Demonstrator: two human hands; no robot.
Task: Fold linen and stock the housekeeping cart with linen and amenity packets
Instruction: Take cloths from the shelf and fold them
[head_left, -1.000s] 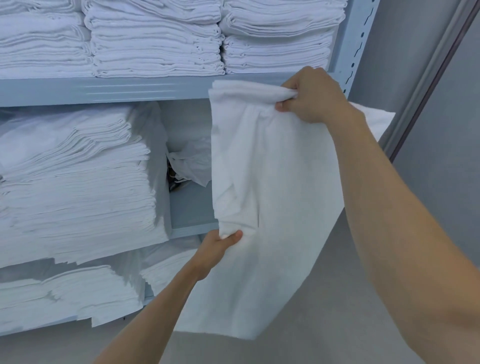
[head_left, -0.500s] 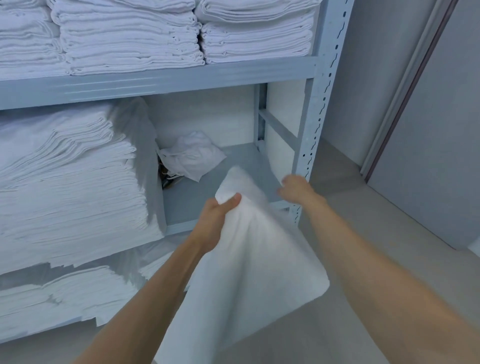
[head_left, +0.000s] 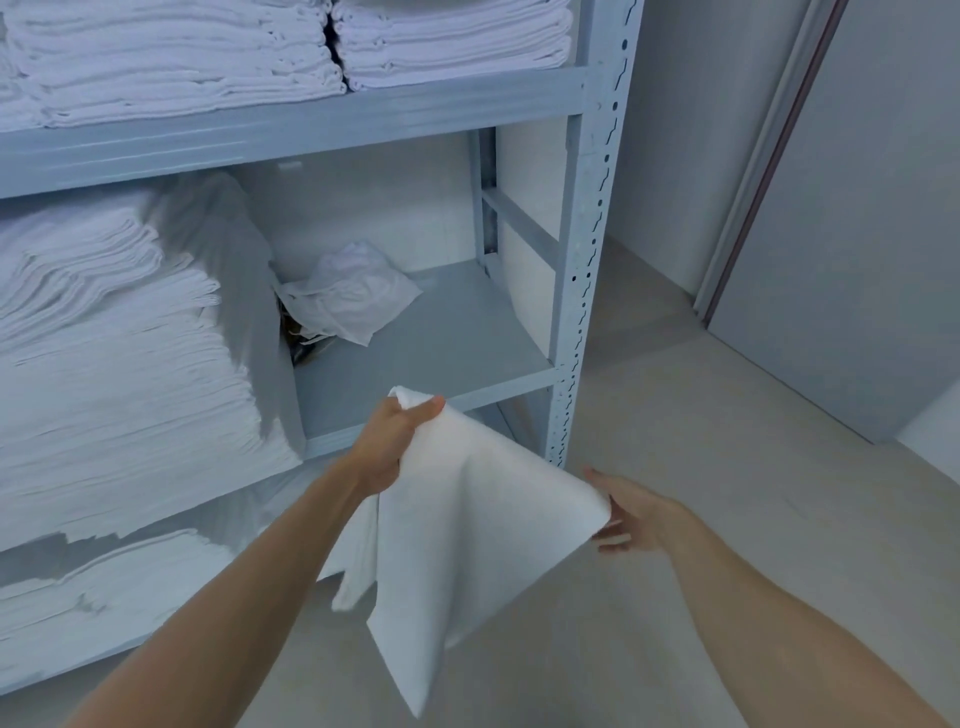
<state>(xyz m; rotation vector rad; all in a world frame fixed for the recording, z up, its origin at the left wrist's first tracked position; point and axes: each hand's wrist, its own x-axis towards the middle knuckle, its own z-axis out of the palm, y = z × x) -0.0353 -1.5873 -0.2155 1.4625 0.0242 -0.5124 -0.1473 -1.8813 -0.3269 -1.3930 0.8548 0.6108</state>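
White linen (head_left: 467, 530) in left hand (head_left: 390, 444)

1 held cloth (head_left: 467, 525), 2 hands, 1 crumpled cloth (head_left: 353, 296), 1 shelving rack (head_left: 582, 270), 5 folded linen stacks

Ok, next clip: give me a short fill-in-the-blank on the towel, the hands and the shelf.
1. The towel is gripped at its top by the ____ hand.
2. The right hand, fingers straight, is at the towel's ____ corner.
3. On the shelf behind lies a ____ cloth.

Missing words: left; right; crumpled
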